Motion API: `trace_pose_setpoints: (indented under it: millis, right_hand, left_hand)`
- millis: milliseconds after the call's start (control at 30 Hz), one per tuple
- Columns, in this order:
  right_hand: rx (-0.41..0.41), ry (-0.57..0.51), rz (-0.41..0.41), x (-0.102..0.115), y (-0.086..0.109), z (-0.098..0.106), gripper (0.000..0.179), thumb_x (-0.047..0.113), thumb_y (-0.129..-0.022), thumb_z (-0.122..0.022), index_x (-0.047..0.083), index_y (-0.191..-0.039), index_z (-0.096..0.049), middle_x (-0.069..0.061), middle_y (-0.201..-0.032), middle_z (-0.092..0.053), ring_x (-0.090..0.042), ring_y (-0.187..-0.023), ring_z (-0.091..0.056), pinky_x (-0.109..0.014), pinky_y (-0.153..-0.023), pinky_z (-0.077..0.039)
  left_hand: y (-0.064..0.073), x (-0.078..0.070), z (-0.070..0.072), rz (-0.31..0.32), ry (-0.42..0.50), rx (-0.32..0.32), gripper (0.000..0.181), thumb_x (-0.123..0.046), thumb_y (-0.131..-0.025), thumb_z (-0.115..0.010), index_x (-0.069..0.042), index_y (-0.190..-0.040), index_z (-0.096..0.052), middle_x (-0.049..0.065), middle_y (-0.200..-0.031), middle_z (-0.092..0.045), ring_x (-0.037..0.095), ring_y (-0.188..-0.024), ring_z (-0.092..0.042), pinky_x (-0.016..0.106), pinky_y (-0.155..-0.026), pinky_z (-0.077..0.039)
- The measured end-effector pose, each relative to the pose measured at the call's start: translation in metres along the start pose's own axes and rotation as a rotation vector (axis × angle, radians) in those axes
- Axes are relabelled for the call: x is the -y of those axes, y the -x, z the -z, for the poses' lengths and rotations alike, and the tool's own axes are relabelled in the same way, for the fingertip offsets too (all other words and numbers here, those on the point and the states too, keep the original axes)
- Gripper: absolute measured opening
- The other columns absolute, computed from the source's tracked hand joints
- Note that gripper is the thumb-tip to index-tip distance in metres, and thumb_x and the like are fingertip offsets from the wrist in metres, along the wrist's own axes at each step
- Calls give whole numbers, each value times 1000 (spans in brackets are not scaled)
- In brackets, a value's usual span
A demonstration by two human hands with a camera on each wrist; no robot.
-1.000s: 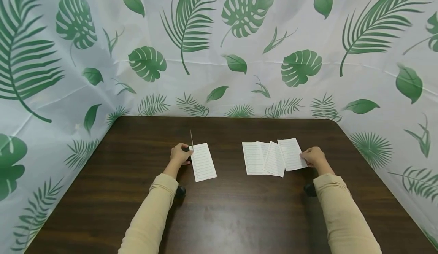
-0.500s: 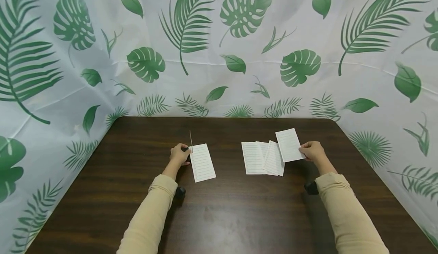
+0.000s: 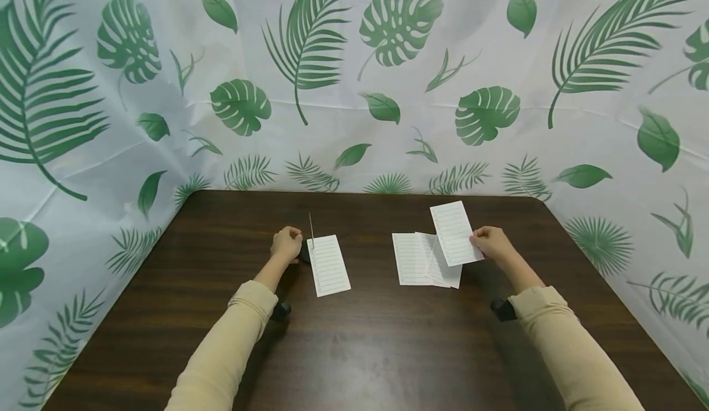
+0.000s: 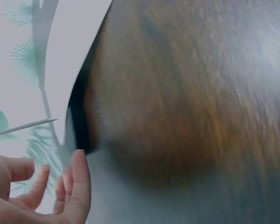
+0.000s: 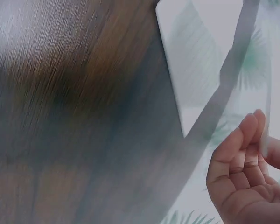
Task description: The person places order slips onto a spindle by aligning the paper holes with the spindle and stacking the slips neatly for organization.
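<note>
A thin upright spike (image 3: 311,226) rises through the top edge of a white lined sheet (image 3: 329,266). Its black base (image 3: 304,253) shows at the sheet's left side. Just left of that base is my left hand (image 3: 285,245); the left wrist view has its fingers (image 4: 80,186) apart and holding nothing, with the spike (image 4: 25,127) beyond them. My right hand (image 3: 492,242) pinches another lined sheet (image 3: 455,232) by its right edge, raised and overlapping the loose sheets (image 3: 410,260) in the head view. In the right wrist view this held sheet (image 5: 269,93) appears nearly edge-on.
Several lined sheets lie fanned and overlapping on the dark wooden table (image 3: 354,349), right of the spike. A white cloth (image 3: 332,122) printed with green leaves hangs behind and around the table. Black straps (image 3: 503,309) show at the wrists.
My right hand has lifted its sheet off the table and carried it leftward over the other sheets. My left hand has let go of the spike's base and drawn slightly left.
</note>
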State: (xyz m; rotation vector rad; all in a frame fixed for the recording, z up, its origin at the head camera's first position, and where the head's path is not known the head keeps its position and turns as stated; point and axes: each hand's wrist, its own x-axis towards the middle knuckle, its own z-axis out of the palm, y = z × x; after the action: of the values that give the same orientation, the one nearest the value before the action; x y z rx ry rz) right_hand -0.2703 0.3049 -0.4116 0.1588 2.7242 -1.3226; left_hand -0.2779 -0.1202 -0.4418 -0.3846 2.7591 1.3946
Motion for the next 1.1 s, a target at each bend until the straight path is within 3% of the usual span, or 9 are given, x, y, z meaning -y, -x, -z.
trace_pose_setpoints:
  millis: [100, 167, 267, 467, 700, 833, 1100]
  right_hand:
    - [-2, 1, 50, 9, 4, -5, 23, 4, -96, -44, -17, -104, -46, -11, -79, -56, -8, -62, -51, -23, -51, -47]
    - [-19, 14, 84, 14, 7, -12, 23, 4, -96, -43, -17, -105, -46, -15, -83, -56, -10, -65, -51, -23, -52, -45]
    - [-41, 26, 119, 22, 10, -19, 22, 5, -96, -42, -16, -105, -46, -19, -85, -56, -15, -69, -52, -24, -55, -45]
    - [-19, -62, 145, 36, 15, -24, 24, 7, -98, -40, -14, -108, -44, -15, -86, -59, -11, -70, -54, -26, -59, -49]
    - [29, -208, 89, 47, 26, -28, 28, 13, -101, -39, -12, -114, -42, -3, -87, -59, -2, -70, -52, -19, -60, -48]
    - [62, -304, 65, 54, 35, -33, 28, 15, -101, -39, -9, -115, -41, 9, -79, -56, -1, -69, -52, -17, -60, -47]
    - [98, -370, 87, 69, 49, -48, 21, 14, -100, -42, -5, -110, -43, 15, -78, -57, -1, -71, -53, -17, -63, -48]
  left_hand:
    - [5, -1, 6, -118, -43, -51, 26, -14, -96, -49, -1, -115, -60, 21, -115, -62, 39, -91, -61, 42, -80, -53]
    - [10, 1, 10, -182, -60, -80, 24, -13, -94, -52, -1, -112, -62, 19, -104, -67, 35, -82, -64, 47, -82, -48]
    - [16, 5, 15, -254, -55, -113, 21, -10, -91, -55, 1, -106, -64, 18, -92, -67, 30, -83, -61, 49, -79, -46]
    - [26, 2, 26, -350, 1, -172, 16, -10, -90, -60, 2, -99, -67, 17, -86, -65, 29, -79, -59, 38, -68, -44]
    - [42, -7, 33, -514, 25, -285, 13, -10, -92, -59, -1, -93, -68, 15, -87, -63, 27, -80, -59, 38, -70, -47]
    - [55, -14, 30, -624, -18, -267, 15, -13, -93, -59, -3, -93, -69, 12, -86, -64, 26, -82, -61, 39, -71, -54]
    - [67, -24, 10, -713, -146, -194, 12, -17, -92, -61, -8, -93, -69, 6, -85, -64, 20, -79, -58, 31, -66, -51]
